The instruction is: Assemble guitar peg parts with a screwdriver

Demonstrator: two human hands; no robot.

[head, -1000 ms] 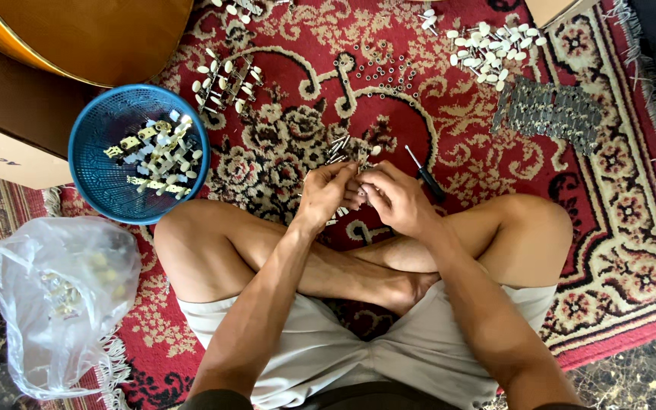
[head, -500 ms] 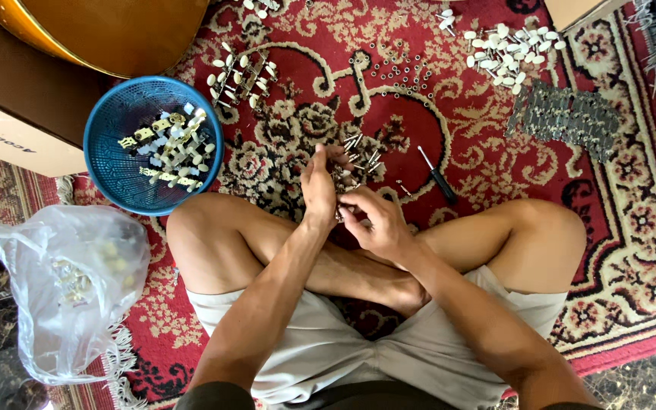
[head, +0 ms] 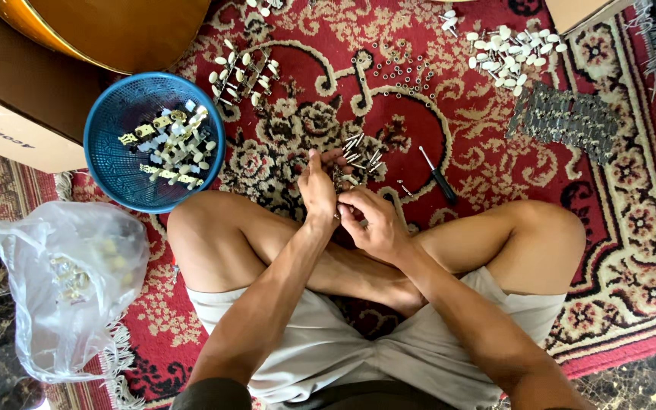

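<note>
I sit cross-legged on a red patterned rug [head: 632, 243]. My left hand [head: 318, 186] reaches forward, fingers pinched on a small metal tuning peg by a loose heap of metal pegs [head: 360, 154]. My right hand [head: 373, 224] is just behind it, fingers curled around a small metal part that I can barely make out. The two hands touch above my crossed shins. A black-handled screwdriver [head: 439, 176] lies on the rug to the right of the hands.
A blue plastic basket [head: 108, 171] with assembled tuners stands at left. A clear plastic bag [head: 70, 285] lies lower left, beside a cardboard box [head: 17, 114] and a guitar body [head: 115, 30]. White-knobbed tuners [head: 241, 76], white knobs [head: 510, 49], small screws [head: 400, 68] and dark metal plates [head: 567, 121] lie farther out.
My left hand has stretched forward to the peg heap. My right hand has drawn back toward my legs. The view has shifted slightly.
</note>
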